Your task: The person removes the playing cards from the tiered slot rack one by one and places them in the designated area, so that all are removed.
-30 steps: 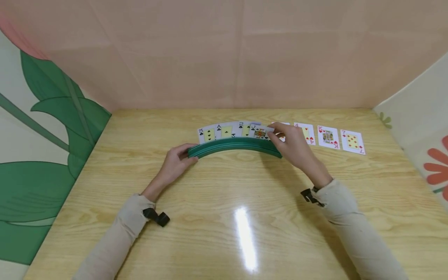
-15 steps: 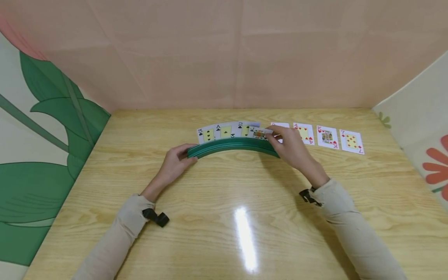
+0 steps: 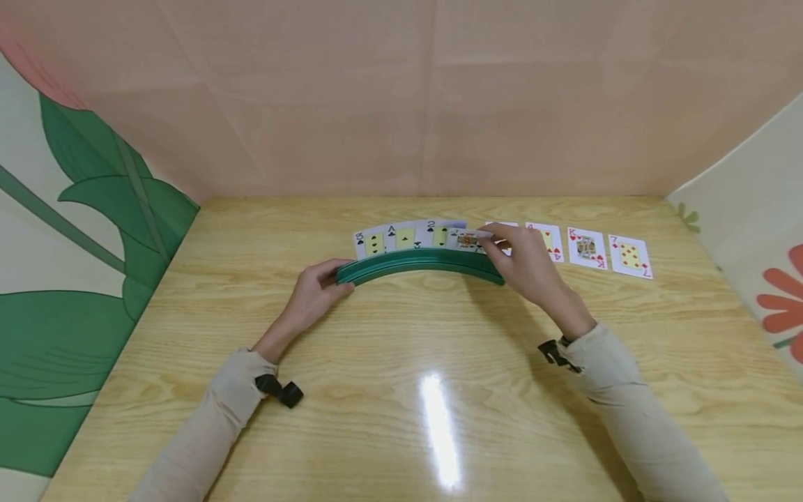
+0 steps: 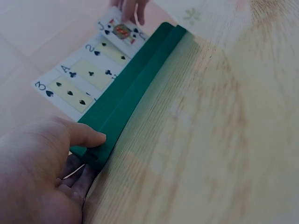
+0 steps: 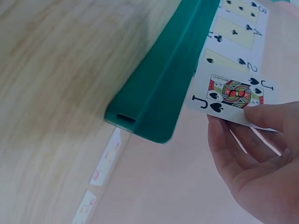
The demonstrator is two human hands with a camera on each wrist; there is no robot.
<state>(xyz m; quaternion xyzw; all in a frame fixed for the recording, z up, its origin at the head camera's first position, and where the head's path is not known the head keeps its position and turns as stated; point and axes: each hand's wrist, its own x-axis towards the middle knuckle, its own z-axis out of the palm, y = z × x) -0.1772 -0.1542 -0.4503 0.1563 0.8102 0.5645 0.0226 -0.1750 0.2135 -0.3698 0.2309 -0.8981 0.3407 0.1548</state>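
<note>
A curved green card holder (image 3: pixel 414 260) stands on the table with its left end gripped by my left hand (image 3: pixel 311 296); in the left wrist view the thumb presses on its near face. Upright in it are a three of spades (image 4: pixel 67 95), an ace of clubs (image 4: pixel 88 72) and a two of spades (image 3: pixel 440 233), overlapping in a fan. My right hand (image 3: pixel 530 263) pinches a jack of spades (image 5: pixel 236 93) by its right edge, between thumb and fingers. That jack overlaps the two of spades and is close over the holder's right part.
Behind and right of the holder, a row of red cards lies face up on the wooden table (image 3: pixel 376 390): a four of hearts (image 3: pixel 552 244), a king of hearts (image 3: pixel 587 247), a seven of diamonds (image 3: pixel 631 256) and one partly hidden by my right hand. A pink wall (image 3: pixel 426 104) rises behind.
The jack of spades has dipped slightly toward the holder in my right hand. My left hand keeps its grip on the holder's end.
</note>
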